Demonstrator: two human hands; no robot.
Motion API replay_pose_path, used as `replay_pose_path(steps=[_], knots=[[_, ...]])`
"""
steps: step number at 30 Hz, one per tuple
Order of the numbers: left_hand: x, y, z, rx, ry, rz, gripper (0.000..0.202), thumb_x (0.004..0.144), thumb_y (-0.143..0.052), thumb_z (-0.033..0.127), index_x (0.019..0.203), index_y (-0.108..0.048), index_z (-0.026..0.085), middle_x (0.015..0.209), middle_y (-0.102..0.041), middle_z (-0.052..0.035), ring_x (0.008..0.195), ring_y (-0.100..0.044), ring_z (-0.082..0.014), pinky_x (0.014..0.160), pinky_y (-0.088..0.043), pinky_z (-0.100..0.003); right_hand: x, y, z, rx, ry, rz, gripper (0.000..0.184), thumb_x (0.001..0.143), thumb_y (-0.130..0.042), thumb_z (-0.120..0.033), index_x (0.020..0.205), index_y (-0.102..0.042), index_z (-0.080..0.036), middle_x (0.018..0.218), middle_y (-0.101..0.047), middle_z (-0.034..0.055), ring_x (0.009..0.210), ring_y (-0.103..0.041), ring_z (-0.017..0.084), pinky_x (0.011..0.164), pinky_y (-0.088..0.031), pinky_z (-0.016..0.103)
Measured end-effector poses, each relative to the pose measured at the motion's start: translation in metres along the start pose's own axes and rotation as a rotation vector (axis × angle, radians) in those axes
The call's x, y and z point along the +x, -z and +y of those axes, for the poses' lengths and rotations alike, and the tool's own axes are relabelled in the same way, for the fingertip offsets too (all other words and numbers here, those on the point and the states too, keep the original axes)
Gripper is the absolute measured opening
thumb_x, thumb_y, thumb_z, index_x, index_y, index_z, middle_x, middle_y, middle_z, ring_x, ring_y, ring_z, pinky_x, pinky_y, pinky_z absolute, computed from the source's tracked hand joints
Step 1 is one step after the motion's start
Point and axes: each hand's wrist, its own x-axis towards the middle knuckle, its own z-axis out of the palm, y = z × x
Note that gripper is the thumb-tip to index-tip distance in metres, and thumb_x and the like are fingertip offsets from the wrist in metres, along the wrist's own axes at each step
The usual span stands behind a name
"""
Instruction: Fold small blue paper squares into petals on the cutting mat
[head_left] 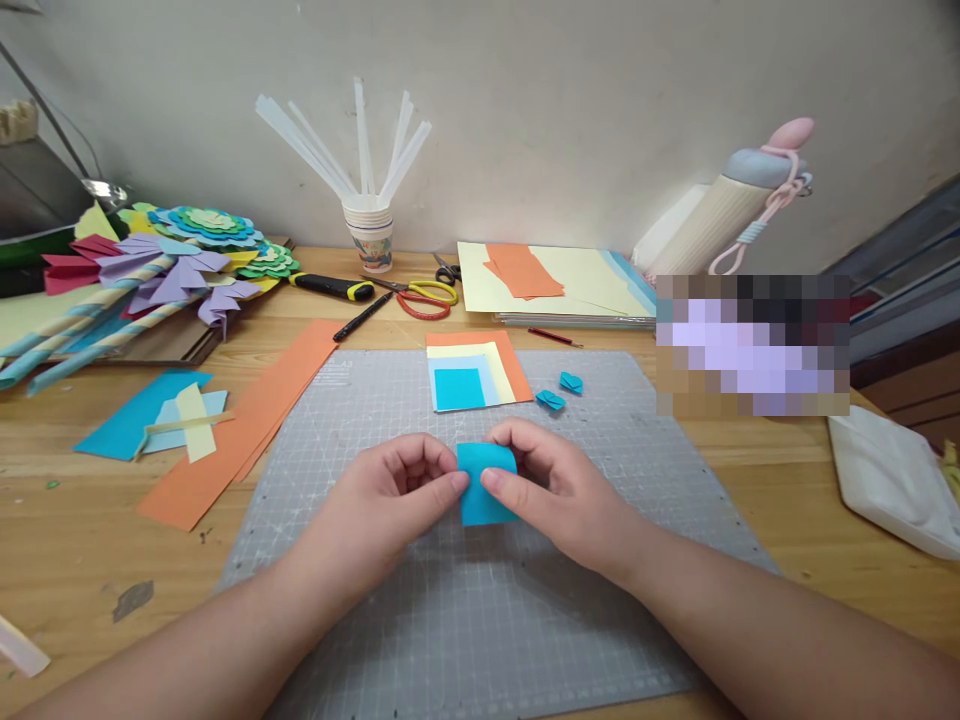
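A small blue paper square [480,505] is held up between both hands above the grey cutting mat [345,630]. My left hand [394,490] pinches its left edge between thumb and fingers. On the right edge, my right hand [559,490] grips it with the thumb in front and the fingers behind. The paper bows slightly at its upper right. Just beyond lies a stack of paper squares [459,388] in orange, yellow, light blue and blue, stepped in size. Two small folded blue paper pieces [551,401] rest to the right of that stack.
Orange paper strips [247,425] overlap the mat's left edge. Behind the mat lie a black pen [362,317], a utility knife [330,287] and scissors [426,297]. A paper cup [371,240] holds white strips. Paper flowers [165,265] lie left; a bottle [720,215] leans at right.
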Motion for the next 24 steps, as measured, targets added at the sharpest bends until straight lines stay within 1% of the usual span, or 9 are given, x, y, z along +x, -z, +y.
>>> replay_pose_path(steps=[3,7,11,12,14,16,18,21,24], knots=[[0.0,0.0,0.002,-0.077,0.012,0.041,0.022,0.071,-0.069,0.035,0.067,-0.057,0.017,0.064,-0.055,0.0025,0.06,-0.047,-0.0107,0.057,-0.036,-0.023,0.002,-0.001,0.002,0.122,-0.057,-0.046,0.012,0.083,-0.061,-0.027,0.083,-0.05,-0.021,0.073,-0.049,-0.0035,0.066,-0.048,0.012,0.061,-0.04,0.026],[-0.001,0.0,0.003,-0.072,0.035,0.02,0.024,0.069,-0.07,0.035,0.065,-0.055,0.017,0.063,-0.055,0.0027,0.059,-0.047,-0.0106,0.058,-0.037,-0.023,0.004,-0.004,0.004,0.304,-0.12,-0.048,0.028,0.08,-0.062,-0.02,0.102,-0.045,-0.023,0.082,-0.06,-0.0023,0.069,-0.056,0.012,0.065,-0.044,0.026],[0.0,0.0,0.002,-0.039,0.024,0.014,0.021,0.071,-0.068,0.036,0.075,-0.059,0.017,0.069,-0.057,0.0016,0.066,-0.05,-0.0125,0.063,-0.04,-0.025,0.002,-0.005,0.008,0.237,-0.09,-0.075,0.035,0.083,-0.057,-0.017,0.113,-0.041,-0.025,0.082,-0.059,-0.0026,0.066,-0.054,0.011,0.062,-0.044,0.026],[0.001,0.0,0.001,-0.039,0.021,0.02,0.021,0.072,-0.068,0.035,0.076,-0.059,0.017,0.071,-0.058,0.0013,0.067,-0.051,-0.0127,0.064,-0.04,-0.025,0.001,-0.005,0.008,0.19,-0.061,-0.063,0.036,0.085,-0.055,-0.017,0.116,-0.04,-0.026,0.085,-0.058,-0.0016,0.068,-0.055,0.012,0.063,-0.045,0.027],[0.002,0.002,0.0,-0.058,0.015,0.063,0.021,0.072,-0.068,0.034,0.077,-0.059,0.016,0.068,-0.057,0.0026,0.063,-0.049,-0.0108,0.061,-0.039,-0.023,-0.001,-0.003,0.009,0.025,0.049,0.025,0.041,0.085,-0.055,-0.019,0.121,-0.038,-0.027,0.098,-0.057,0.0024,0.081,-0.057,0.016,0.069,-0.047,0.031],[0.004,0.004,-0.001,-0.104,0.014,0.151,0.022,0.071,-0.07,0.034,0.079,-0.059,0.017,0.061,-0.052,0.006,0.053,-0.043,-0.0076,0.052,-0.033,-0.021,-0.003,-0.001,0.008,-0.246,0.228,0.131,0.046,0.082,-0.06,-0.019,0.123,-0.041,-0.028,0.112,-0.053,0.0064,0.1,-0.054,0.021,0.082,-0.045,0.038],[0.004,0.005,-0.002,-0.159,0.021,0.23,0.027,0.069,-0.073,0.034,0.083,-0.057,0.017,0.057,-0.048,0.0087,0.047,-0.036,-0.0056,0.047,-0.027,-0.02,-0.004,0.002,0.006,-0.536,0.403,0.166,0.042,0.08,-0.064,-0.018,0.117,-0.049,-0.028,0.119,-0.051,0.0074,0.112,-0.047,0.024,0.094,-0.039,0.042],[0.004,0.006,-0.003,-0.194,0.031,0.232,0.032,0.068,-0.075,0.034,0.087,-0.055,0.018,0.056,-0.049,0.0096,0.045,-0.035,-0.0049,0.045,-0.025,-0.019,-0.004,0.004,0.003,-0.803,0.548,0.127,0.021,0.086,-0.062,-0.02,0.106,-0.057,-0.026,0.115,-0.055,0.0064,0.111,-0.048,0.024,0.095,-0.034,0.042],[0.005,0.005,-0.004,-0.163,0.023,0.175,0.031,0.07,-0.074,0.033,0.09,-0.055,0.018,0.055,-0.05,0.0095,0.046,-0.038,-0.0057,0.046,-0.026,-0.018,-0.003,0.005,0.002,-0.9,0.616,0.094,0.011,0.092,-0.054,-0.018,0.098,-0.06,-0.024,0.102,-0.064,0.0037,0.099,-0.054,0.021,0.087,-0.034,0.039]])
